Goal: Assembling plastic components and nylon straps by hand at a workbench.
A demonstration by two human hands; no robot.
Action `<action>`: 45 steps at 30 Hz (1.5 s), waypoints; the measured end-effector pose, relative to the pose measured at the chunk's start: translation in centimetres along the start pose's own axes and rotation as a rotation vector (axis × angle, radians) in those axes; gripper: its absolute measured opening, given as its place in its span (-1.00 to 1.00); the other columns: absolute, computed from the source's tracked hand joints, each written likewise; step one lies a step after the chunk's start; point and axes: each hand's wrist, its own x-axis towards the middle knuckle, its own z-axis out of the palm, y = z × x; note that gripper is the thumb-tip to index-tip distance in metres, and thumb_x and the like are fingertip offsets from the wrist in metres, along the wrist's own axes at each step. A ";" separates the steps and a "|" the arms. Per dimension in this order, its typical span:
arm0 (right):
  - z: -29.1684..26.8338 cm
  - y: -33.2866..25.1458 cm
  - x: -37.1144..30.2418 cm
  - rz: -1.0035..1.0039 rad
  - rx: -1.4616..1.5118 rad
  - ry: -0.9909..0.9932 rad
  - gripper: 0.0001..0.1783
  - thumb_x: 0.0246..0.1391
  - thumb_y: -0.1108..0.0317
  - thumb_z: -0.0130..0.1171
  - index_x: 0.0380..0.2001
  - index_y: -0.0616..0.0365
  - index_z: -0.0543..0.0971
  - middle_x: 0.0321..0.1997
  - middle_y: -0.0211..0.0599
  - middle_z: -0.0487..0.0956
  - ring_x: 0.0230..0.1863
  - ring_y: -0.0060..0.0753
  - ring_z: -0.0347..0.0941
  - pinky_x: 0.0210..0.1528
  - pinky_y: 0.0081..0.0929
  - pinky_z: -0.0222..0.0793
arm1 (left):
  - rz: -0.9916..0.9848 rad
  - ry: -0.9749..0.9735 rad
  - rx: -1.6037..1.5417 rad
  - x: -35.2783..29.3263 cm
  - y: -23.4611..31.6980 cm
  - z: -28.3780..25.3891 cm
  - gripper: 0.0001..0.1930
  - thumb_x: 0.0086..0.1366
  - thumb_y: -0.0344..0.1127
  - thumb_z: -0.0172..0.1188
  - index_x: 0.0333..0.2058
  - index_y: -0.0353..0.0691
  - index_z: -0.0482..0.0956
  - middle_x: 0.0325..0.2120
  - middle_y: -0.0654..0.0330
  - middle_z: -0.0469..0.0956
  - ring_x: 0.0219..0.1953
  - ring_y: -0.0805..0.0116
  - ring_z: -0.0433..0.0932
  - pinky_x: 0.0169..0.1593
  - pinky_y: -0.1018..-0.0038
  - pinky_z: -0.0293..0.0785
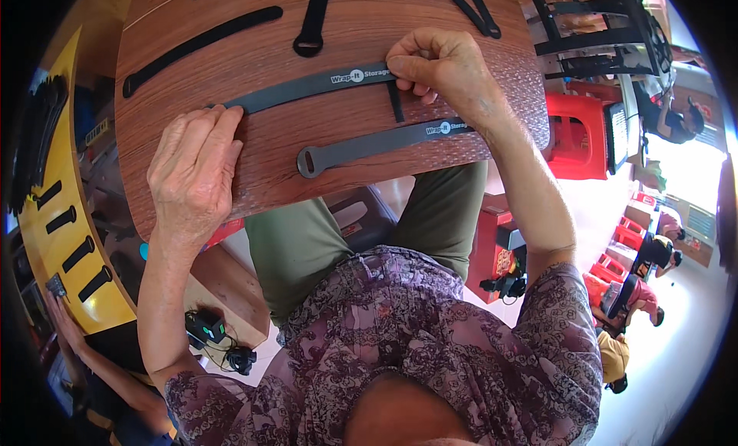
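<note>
A long dark grey strap (296, 90) with white print lies slantwise across the wooden table. The fingertips of my left hand (192, 169), held close together and bent, grip its left end and cover it. Near its right end, my right hand (446, 66) pinches the strap between thumb and fingers. A narrow black tail (395, 102) hangs down beside that pinch; whether it belongs to the same strap I cannot tell. Closer to me lies a second grey strap (377, 142), with a slotted rounded end at left. My right wrist overlaps its right end.
Further black straps (200, 50) lie toward the table's far side, one a slotted strap (314, 23). At left, a yellow table (69, 238) bears several short black straps, with another person's hand (65, 323) beside it. Red stools (576, 135) and other people are at right.
</note>
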 end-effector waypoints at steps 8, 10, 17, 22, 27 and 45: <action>0.2 -0.1 0.0 -0.032 -0.025 0.079 -0.88 -0.04 0.40 0.18 -0.46 0.24 0.58 -0.61 -0.39 0.54 -0.57 -0.65 0.43 -0.57 -0.65 0.40 | -0.014 0.002 -0.016 0.0 0.0 0.0 -0.70 -0.05 -0.53 0.25 -0.25 -0.33 0.58 -0.34 0.07 0.54 -0.23 0.16 0.54 -0.14 0.36 0.49; 0.2 0.0 0.0 -0.030 -0.035 0.081 -0.88 -0.04 0.40 0.18 -0.45 0.24 0.58 -0.62 -0.38 0.54 -0.58 -0.64 0.44 -0.58 -0.64 0.41 | -0.016 -0.004 -0.019 0.1 0.0 0.0 -0.70 -0.05 -0.53 0.25 -0.24 -0.33 0.58 -0.34 0.07 0.54 -0.23 0.15 0.54 -0.14 0.36 0.49; 0.1 0.2 0.0 -0.079 -0.128 0.070 -0.86 0.00 0.34 0.23 -0.38 0.18 0.57 -0.59 -0.47 0.53 -0.60 -0.75 0.38 -0.63 -0.75 0.28 | -0.024 -0.011 -0.015 0.0 0.0 0.0 -0.70 -0.05 -0.53 0.25 -0.24 -0.34 0.58 -0.32 0.06 0.55 -0.22 0.15 0.54 -0.13 0.36 0.49; 0.6 -0.1 0.0 -0.129 -0.215 0.145 -0.87 -0.09 0.41 0.21 -0.49 0.27 0.60 -0.63 -0.26 0.57 -0.58 -0.49 0.51 -0.50 -0.47 0.47 | -0.011 -0.021 -0.011 0.1 0.0 0.0 -0.70 -0.05 -0.52 0.26 -0.24 -0.34 0.58 -0.32 0.06 0.55 -0.23 0.15 0.53 -0.13 0.36 0.49; 0.5 -0.2 0.0 -0.119 -0.282 0.164 -0.87 -0.11 0.41 0.22 -0.51 0.29 0.59 -0.63 -0.24 0.58 -0.57 -0.45 0.54 -0.47 -0.44 0.47 | -0.011 -0.039 -0.028 0.3 0.1 -0.1 -0.69 -0.05 -0.51 0.26 -0.24 -0.34 0.58 -0.32 0.05 0.55 -0.25 0.14 0.53 -0.15 0.35 0.49; -0.2 1.2 -0.7 -0.624 -0.236 0.464 -0.85 -0.02 0.35 0.20 -0.42 0.21 0.59 -0.56 -0.27 0.59 -0.54 -0.29 0.50 -0.48 -0.40 0.44 | -0.009 -0.087 -0.025 0.6 0.4 -0.5 -0.75 0.11 -0.40 0.22 -0.22 -0.36 0.58 -0.32 0.03 0.56 -0.25 0.14 0.53 -0.16 0.35 0.48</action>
